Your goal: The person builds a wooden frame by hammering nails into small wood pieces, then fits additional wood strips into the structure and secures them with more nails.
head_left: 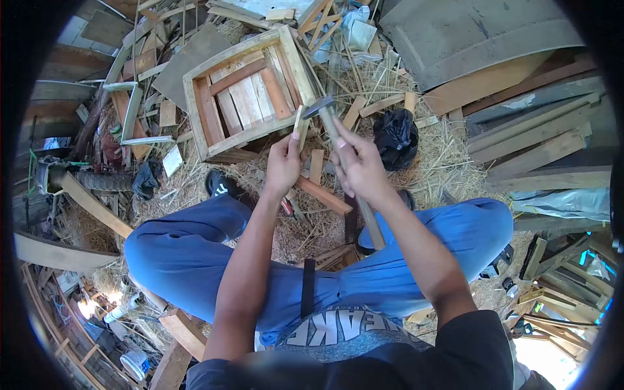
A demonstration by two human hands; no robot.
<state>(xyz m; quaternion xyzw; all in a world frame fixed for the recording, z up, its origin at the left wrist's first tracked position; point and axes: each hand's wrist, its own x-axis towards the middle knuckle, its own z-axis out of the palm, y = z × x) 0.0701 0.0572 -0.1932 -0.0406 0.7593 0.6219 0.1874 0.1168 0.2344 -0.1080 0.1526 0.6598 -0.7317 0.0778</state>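
My right hand (361, 168) is wrapped round the wooden handle of a hammer (372, 222), its dark metal head up by my left fingertips. Pinched upright in my left hand (283, 168) is a small, light strip of wood (298, 121). The hammer head is right beside the top of this strip. Just beyond my hands sits a wooden box frame (192, 107) with slats and reddish-brown pieces inside. A reddish-brown wooden bar (325, 196) lies below my hands, between my legs.
A black plastic bag (395, 140) lies to the right of my right hand. Boards (533, 140) are stacked at the right under a large grey panel (474, 39). Straw and wood scraps cover the ground. A white bucket (135, 365) stands at the lower left.
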